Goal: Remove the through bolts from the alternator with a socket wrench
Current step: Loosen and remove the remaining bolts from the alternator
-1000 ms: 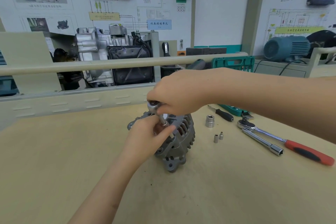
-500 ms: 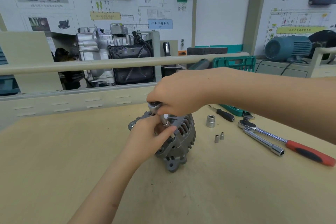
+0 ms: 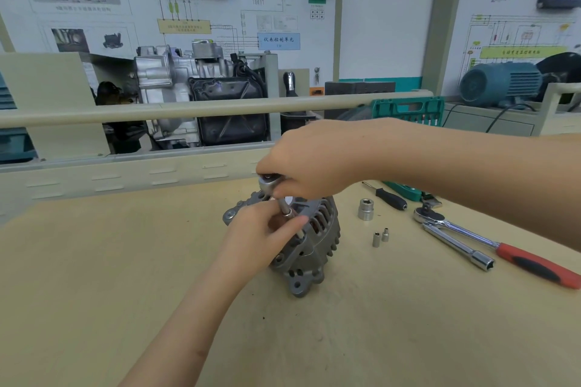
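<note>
Loose sockets (image 3: 366, 208) and a spare wrench (image 3: 490, 243) lay right of the alternator (image 3: 317, 239); my right hand (image 3: 309, 160) gripped the socket wrench (image 3: 270, 184), my left hand (image 3: 257, 237) pinched its shaft.

Looks like an auto training workshop: wiring-diagram boards (image 3: 220, 9) on the wall, cutaway engine (image 3: 201, 97), ratchets (image 3: 490, 242) on the workbench (image 3: 94, 276).

Loose sockets (image 3: 366, 209) lie right of alternator (image 3: 317, 239).
</note>
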Demonstrator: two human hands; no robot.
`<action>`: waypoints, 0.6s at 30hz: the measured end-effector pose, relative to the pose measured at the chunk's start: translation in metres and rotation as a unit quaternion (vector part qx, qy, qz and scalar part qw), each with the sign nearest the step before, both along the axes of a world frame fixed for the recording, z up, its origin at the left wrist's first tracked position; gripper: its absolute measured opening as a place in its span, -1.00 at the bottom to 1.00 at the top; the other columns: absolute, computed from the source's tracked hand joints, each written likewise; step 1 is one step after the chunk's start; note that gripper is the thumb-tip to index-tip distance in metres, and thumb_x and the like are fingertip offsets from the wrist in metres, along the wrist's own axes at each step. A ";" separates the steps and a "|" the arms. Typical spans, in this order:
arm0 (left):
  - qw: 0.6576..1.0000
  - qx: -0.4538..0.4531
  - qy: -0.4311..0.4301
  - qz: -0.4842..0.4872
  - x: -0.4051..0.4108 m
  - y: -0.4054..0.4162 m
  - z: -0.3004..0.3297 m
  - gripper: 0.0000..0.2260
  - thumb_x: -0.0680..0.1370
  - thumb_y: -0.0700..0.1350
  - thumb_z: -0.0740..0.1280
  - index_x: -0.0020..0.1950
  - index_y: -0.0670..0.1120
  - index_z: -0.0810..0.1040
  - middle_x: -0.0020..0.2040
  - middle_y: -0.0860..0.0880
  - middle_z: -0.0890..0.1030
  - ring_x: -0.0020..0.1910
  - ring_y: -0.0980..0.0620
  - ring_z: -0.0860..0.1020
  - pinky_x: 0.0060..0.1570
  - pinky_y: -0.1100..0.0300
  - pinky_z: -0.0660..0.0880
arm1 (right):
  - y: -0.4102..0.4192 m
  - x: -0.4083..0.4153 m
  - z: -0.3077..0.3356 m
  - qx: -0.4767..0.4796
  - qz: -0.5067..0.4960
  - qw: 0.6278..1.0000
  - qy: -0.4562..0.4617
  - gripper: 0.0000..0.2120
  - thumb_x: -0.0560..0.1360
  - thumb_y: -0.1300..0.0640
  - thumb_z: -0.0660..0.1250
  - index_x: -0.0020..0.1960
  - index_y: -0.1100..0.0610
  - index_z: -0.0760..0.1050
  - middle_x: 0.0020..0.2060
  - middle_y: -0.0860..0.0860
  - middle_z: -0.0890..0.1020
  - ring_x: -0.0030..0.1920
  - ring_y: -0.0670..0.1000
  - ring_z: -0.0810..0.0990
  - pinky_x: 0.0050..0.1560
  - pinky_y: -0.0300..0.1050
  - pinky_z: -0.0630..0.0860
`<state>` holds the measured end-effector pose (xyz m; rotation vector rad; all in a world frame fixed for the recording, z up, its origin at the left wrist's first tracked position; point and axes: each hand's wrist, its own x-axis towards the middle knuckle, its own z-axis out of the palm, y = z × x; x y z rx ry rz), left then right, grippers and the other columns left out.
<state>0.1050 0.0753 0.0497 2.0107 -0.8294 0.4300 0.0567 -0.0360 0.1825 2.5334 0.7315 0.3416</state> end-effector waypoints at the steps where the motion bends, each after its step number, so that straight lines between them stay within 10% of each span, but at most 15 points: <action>1: 1.000 0.001 -0.007 0.010 0.000 0.000 -0.001 -0.73 0.41 0.08 0.33 -0.29 -0.12 0.53 -0.45 0.01 0.52 -0.42 0.13 0.45 -0.36 0.19 0.39 | 0.000 -0.001 0.000 0.000 0.000 1.000 0.000 -0.75 0.54 0.00 0.13 0.08 0.08 0.50 -0.34 -0.07 0.40 -0.46 -0.13 0.22 -0.48 -0.24 0.13; 7: 0.995 0.010 -0.078 0.055 -0.001 -0.006 -0.004 -0.62 0.43 0.06 0.35 -0.47 0.04 0.23 -0.58 0.12 0.26 -0.44 0.28 0.40 -0.40 0.39 0.30 | 0.002 0.002 0.003 -0.017 -0.015 1.000 -0.002 -0.79 0.52 -0.04 0.16 -0.06 0.08 0.47 -0.42 -0.09 0.34 -0.44 -0.06 0.30 -0.49 -0.20 0.13; 14: 1.000 -0.006 -0.006 -0.005 0.002 0.002 -0.001 -0.80 0.39 0.08 0.35 -0.26 -0.04 0.55 -0.47 0.12 0.50 -0.40 0.22 0.46 -0.39 0.34 0.36 | -0.003 0.003 -0.001 0.010 -0.001 1.000 0.003 -0.76 0.54 -0.01 0.15 0.08 0.08 0.50 -0.29 -0.05 0.47 -0.45 -0.13 0.26 -0.48 -0.25 0.16; 18: 0.999 -0.003 -0.042 -0.001 0.001 0.002 -0.001 -0.74 0.41 -0.02 0.40 -0.42 0.08 0.39 -0.52 0.22 0.47 -0.42 0.29 0.44 -0.40 0.45 0.32 | -0.002 0.002 0.000 -0.004 0.001 1.000 -0.007 -0.76 0.53 -0.01 0.15 0.07 0.07 0.50 -0.32 -0.06 0.45 -0.46 -0.13 0.24 -0.48 -0.22 0.14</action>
